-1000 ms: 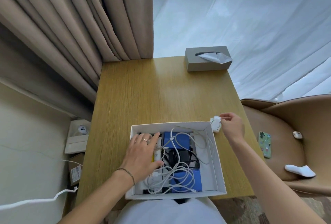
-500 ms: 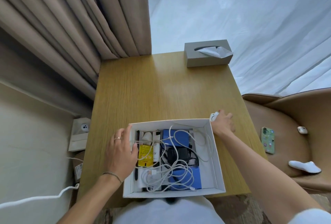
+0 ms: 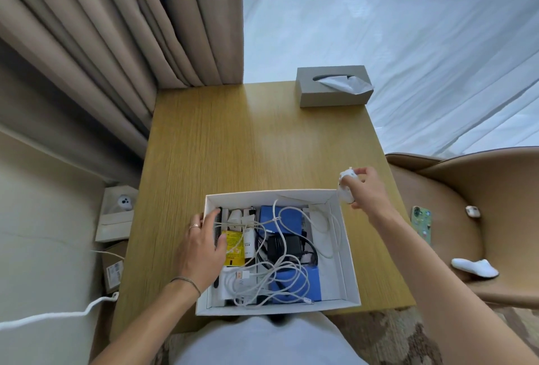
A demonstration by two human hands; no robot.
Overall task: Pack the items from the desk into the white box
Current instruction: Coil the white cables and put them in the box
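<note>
The white box [image 3: 348, 253] sits at the near edge of the wooden desk [image 3: 248, 137]. Inside lie tangled white cables [image 3: 280, 280], a black adapter [image 3: 284, 246], blue packs [image 3: 294, 283], a yellow packet [image 3: 233, 248] and a black comb [image 3: 218, 226]. My left hand [image 3: 201, 251] rests over the box's left wall, fingers spread on the comb side. Just beyond the far right corner of the box, my right hand [image 3: 364, 189] is lifted off the desk, pinching a small white bundled cable [image 3: 345, 186].
A grey tissue box [image 3: 332, 90] stands at the desk's far right corner. Beige curtains hang at the left, a sheer one behind. A tan chair [image 3: 466, 218] on the right holds a phone [image 3: 421, 221], an earbud case and a white sock. Boxes and a cable lie on the floor at left.
My right hand has lifted the small white cable bundle off the desk by the box's corner. My left hand has slid back over the box's left wall.
</note>
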